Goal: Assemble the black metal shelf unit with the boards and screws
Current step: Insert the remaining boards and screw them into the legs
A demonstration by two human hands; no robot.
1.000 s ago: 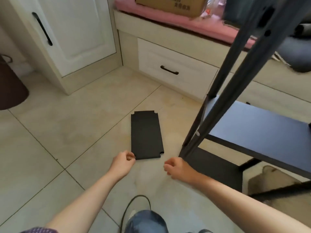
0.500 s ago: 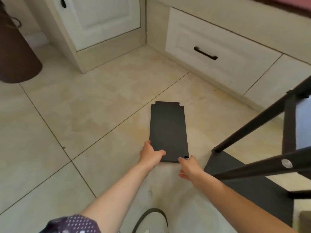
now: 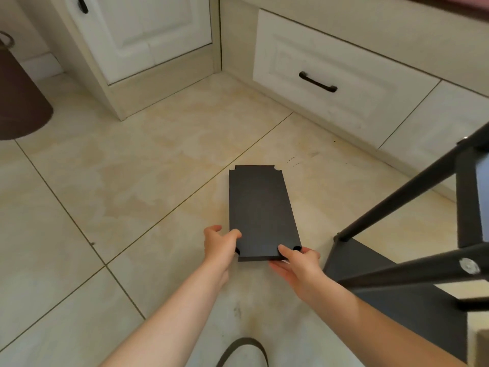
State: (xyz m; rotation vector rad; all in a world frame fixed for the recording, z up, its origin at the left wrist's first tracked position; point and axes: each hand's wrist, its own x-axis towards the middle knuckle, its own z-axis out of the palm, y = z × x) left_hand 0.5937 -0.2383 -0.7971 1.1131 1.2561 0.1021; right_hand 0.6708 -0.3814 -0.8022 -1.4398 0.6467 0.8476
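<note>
Board (image 3: 260,211) long axis runs away from person; left hand (image 3: 219,243), right hand (image 3: 299,263) fingers grasp near corners.

beige tile floor (image 3: 137,181) — white drawer (image 3: 330,75), cabinet door (image 3: 148,30) behind

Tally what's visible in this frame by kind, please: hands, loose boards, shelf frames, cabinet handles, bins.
Hands: 2, the left hand and right hand, both gripping the board's near end
Loose black board: 1
Black metal shelf frame: 1
Black handles: 2, drawer handle and door handle
Brown bin: 1
Total: 7
</note>
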